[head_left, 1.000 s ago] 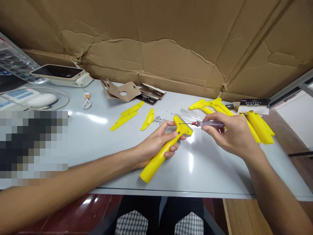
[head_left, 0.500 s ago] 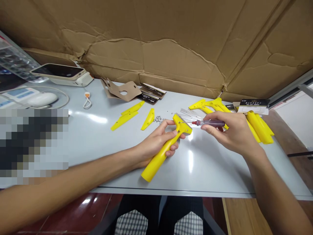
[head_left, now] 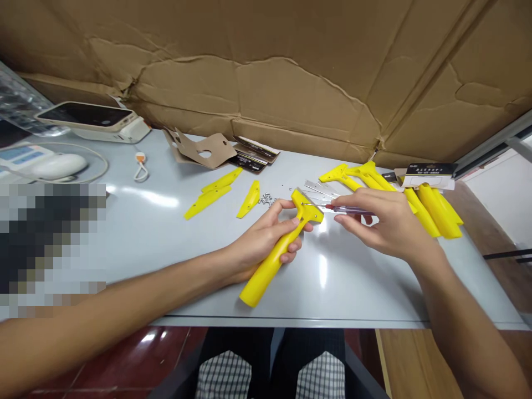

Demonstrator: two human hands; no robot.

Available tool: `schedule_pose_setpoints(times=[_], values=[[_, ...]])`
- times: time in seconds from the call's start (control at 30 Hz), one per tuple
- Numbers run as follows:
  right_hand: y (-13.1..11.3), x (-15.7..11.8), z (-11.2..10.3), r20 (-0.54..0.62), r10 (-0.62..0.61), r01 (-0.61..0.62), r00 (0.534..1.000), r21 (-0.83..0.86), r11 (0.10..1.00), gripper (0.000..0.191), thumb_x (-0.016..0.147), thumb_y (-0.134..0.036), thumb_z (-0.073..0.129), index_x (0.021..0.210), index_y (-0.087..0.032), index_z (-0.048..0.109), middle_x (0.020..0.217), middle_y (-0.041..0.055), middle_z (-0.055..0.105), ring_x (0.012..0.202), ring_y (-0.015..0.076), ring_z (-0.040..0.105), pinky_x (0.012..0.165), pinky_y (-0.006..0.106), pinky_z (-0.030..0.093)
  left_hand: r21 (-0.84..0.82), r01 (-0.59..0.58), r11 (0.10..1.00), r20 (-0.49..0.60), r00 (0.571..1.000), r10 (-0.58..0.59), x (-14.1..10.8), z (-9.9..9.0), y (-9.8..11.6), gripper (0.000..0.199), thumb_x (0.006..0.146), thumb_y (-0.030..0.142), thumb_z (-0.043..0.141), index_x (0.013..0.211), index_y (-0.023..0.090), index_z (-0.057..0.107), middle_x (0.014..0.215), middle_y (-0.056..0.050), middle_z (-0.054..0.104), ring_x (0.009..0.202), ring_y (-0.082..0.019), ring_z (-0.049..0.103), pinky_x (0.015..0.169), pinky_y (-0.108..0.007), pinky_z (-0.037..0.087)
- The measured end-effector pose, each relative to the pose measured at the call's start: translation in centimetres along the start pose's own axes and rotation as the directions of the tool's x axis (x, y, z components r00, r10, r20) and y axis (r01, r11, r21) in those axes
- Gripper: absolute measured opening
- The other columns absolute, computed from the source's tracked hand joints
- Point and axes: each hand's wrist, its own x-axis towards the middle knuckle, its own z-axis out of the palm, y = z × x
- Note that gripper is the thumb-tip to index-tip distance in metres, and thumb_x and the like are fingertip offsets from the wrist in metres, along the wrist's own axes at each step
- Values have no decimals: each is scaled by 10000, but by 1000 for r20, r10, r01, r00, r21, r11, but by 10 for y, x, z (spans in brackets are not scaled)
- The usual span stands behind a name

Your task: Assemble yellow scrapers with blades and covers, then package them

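Note:
My left hand is wrapped around the neck of a yellow scraper, its handle slanting down toward the table's front edge. A metal blade edge shows along the far side of its head. In my right hand is a screwdriver with a dark reddish see-through handle, held between thumb and fingers. The screwdriver's thin shaft points left, its tip at a screw spot on the scraper head. Behind my left hand lie a small pile of screws and a loose yellow blade cover plate.
Two more yellow plates lie to the left. Flat metal blades rest behind the scraper head. More yellow scrapers lie at right beside a black-and-white package. Opened card packaging, a phone and a cardboard wall stand behind.
The screwdriver has tilted slightly, and my right hand has shifted a little left along it with the fingers repositioned. My left hand still grips the scraper. The whole view has shifted slightly.

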Motion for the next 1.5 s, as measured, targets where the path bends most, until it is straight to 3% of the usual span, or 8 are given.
schedule_pose_setpoints(times=[0.37,0.57,0.77,1.13,1.5], values=[[5,-1,1,14,14,-14,1000,2,1000,174,1015,-206,676,1133,-235,801,853,10,775,636,139,624,603,308,503,36,10,999,-1,1000,-10,-1,0,1,317,1010,240,666,1225,281,437,1039,-45,706,504,-55,523,434,-172,381],[5,1,-1,-55,-45,43,997,-41,998,160,1009,-206,698,1110,-232,820,909,49,683,711,156,624,594,309,480,48,2,999,16,1000,-3,0,0,0,287,1022,240,647,1211,280,435,1034,-47,711,509,-58,527,434,-168,386],[9,0,0,-38,-77,73,996,-88,993,151,1002,-175,702,1097,-217,813,852,37,673,726,169,633,626,325,479,36,-3,999,10,1000,3,0,-1,0,303,1018,254,669,1204,280,431,1066,-50,708,527,-58,533,435,-163,395],[3,0,7,3,-30,30,1000,-62,998,182,1059,-229,591,1052,-147,753,854,62,691,693,169,605,619,324,456,45,-27,999,34,999,25,0,-4,-3,336,1011,288,698,1207,297,426,1097,-42,703,542,-57,535,439,-163,402],[0,0,8,8,75,-75,997,-11,997,199,1030,-260,601,999,-183,782,761,32,735,598,148,590,595,308,446,62,-50,997,17,999,49,-1,-1,-4,350,993,312,724,1204,298,445,1086,-51,718,549,-69,539,436,-170,403]])
